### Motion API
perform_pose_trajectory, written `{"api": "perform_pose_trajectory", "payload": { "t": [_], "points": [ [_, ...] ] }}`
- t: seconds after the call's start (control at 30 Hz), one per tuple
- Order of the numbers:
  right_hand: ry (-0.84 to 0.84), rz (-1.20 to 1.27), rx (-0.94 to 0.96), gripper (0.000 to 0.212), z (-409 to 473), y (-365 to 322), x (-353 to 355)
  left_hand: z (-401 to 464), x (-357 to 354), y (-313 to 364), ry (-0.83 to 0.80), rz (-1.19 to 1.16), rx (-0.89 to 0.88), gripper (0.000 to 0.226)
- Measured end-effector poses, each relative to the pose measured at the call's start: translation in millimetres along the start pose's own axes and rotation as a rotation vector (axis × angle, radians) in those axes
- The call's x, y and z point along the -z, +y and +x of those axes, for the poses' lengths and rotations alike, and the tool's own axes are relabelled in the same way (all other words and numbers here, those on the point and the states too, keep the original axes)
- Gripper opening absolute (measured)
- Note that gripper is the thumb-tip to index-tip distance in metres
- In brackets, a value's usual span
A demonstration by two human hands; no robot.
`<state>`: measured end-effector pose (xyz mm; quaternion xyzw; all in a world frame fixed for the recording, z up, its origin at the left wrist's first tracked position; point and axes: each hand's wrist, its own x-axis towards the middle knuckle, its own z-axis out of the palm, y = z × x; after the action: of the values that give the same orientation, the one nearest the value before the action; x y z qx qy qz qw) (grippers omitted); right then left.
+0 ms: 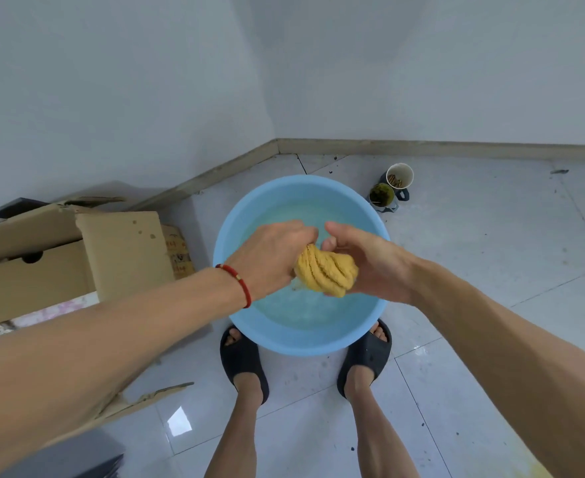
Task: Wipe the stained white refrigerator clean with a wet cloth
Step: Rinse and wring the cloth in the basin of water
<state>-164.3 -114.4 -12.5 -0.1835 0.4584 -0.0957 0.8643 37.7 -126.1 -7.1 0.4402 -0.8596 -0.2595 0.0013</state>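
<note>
At frame centre I am gripping the twisted yellow cloth (325,272) with my left hand (270,255) and right hand (370,263), fingers (332,231) curled tight around it above the blue basin (370,334), risking drips missing onto the floor (474,270).

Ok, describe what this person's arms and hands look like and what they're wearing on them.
Both forearms are bare, with no sleeves or gloves in view. The left hand has a thin red beaded cord bracelet with one small gold bead around its wrist. The right hand and its wrist wear nothing.

One yellow cloth (325,272), one blue basin (235,215), two hands: left hand (270,257), right hand (373,263). Two cups (391,186) by the floor's far edge, one cardboard box (59,257), two black slippers (242,363).
</note>
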Motion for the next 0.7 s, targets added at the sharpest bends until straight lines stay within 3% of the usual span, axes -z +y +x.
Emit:
{"api": "perform_pose_trajectory", "payload": {
  "t": [0.1,0.17,0.23,0.37,0.5,0.6,0.7],
  "points": [
    [-0.363,0.328,-0.054,0.099,10,21,-15,-5,9,3,0.209,0.006,-0.292,0.008],
    [-0.581,0.350,-0.019,0.100,13,27,-29,-4,11,-2,0.207,0.044,-0.371,0.008],
    [-0.618,0.236,-0.022,0.085,13,23,-33,-3,11,-13,0.159,0.134,-0.427,0.008],
    [-0.310,-0.136,-0.071,0.039,13,1,-35,4,9,-21,-0.060,0.275,-0.344,0.027],
    [0.080,-0.680,-0.039,0.009,25,-5,-42,12,8,-7,-0.301,0.416,-0.072,0.010],
    [0.324,-1.199,0.059,0.011,35,2,-46,12,0,2,-0.376,0.371,0.173,0.010],
    [0.363,-1.494,0.188,0.026,41,10,-40,9,-15,6,-0.394,0.103,0.403,0.028]
  ]
}}
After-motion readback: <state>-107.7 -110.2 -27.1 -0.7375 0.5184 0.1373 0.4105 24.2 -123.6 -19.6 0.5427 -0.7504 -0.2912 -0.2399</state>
